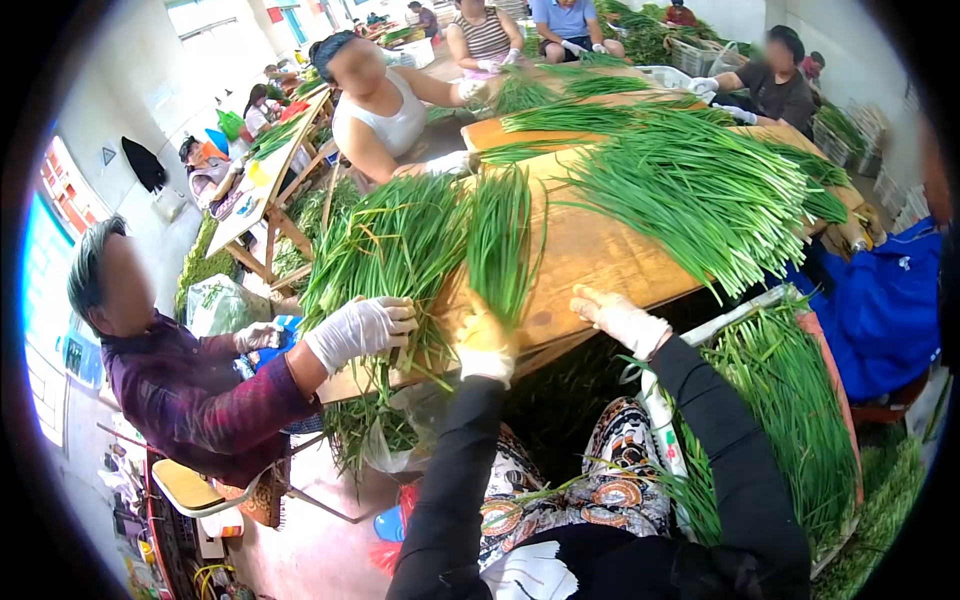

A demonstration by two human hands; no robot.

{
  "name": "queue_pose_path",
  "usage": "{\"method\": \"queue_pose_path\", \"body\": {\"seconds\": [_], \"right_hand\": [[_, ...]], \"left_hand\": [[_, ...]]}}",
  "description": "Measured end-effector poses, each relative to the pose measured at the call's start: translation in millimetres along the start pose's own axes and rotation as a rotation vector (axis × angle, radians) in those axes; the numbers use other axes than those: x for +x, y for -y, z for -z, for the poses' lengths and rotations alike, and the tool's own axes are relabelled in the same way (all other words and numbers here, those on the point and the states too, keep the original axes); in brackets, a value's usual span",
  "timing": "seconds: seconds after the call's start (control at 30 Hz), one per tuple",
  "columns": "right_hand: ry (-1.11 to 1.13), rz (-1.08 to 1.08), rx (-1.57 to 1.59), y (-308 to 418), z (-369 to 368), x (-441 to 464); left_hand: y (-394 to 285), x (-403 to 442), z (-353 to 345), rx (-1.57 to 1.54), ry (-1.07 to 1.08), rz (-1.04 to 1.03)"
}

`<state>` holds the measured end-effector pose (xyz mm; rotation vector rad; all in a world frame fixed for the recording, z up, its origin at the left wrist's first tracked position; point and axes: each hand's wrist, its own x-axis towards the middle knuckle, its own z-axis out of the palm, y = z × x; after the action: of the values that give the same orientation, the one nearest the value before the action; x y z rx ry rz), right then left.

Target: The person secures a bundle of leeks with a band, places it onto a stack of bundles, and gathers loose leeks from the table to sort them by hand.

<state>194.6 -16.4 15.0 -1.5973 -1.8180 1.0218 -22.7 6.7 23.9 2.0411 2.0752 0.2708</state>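
Note:
My left hand (485, 345), in a yellowed white glove, is smeared by motion at the near end of a narrow bunch of garlic chives (500, 240). Whether its fingers close on the leaves cannot be made out. My right hand (620, 318), also gloved, rests near the front edge of the wooden table (590, 260), fingers stretched out and holding nothing. Left of the narrow bunch lies a looser heap of chives (390, 240). A large pile of chives (710, 190), white stem ends facing right, covers the table's right side.
At left, a seated co-worker's gloved hand (365, 330) touches the loose heap. Beside my right arm stands a container packed with chives (775, 410). Blue cloth (870, 300) hangs at right. A stool (187, 487) is at lower left. Several people work around the tables.

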Motion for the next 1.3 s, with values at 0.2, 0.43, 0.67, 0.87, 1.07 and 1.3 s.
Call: {"method": "queue_pose_path", "body": {"seconds": [0.2, 0.43, 0.67, 0.87, 1.07, 1.3], "right_hand": [[-0.198, -0.133, 0.474, -7.0, -45.5, -2.4], [-0.279, -0.206, 1.128, 5.4, -31.8, -29.3], [-0.200, -0.218, 0.980, 3.1, 27.0, -46.6], [-0.867, 0.376, -0.568, -45.5, 148.1, -23.7], [-0.606, -0.275, -1.272, -99.2, 182.7, -24.9], [-0.171, -0.679, -1.135, -66.8, 171.1, -26.4]], "left_hand": [[-38.5, -24.4, -57.3, -0.120, -0.084, -0.251], [-92.0, -95.6, -70.5, -0.282, -0.145, -0.623], [-70.0, -113.9, -29.6, -0.886, 0.274, -1.184], [24.4, -62.0, -4.9, -0.443, -0.371, -0.847], [102.0, 12.6, 24.6, 0.069, -0.531, -0.189], [114.8, 57.8, 31.6, 0.171, -0.227, 0.171]]}}
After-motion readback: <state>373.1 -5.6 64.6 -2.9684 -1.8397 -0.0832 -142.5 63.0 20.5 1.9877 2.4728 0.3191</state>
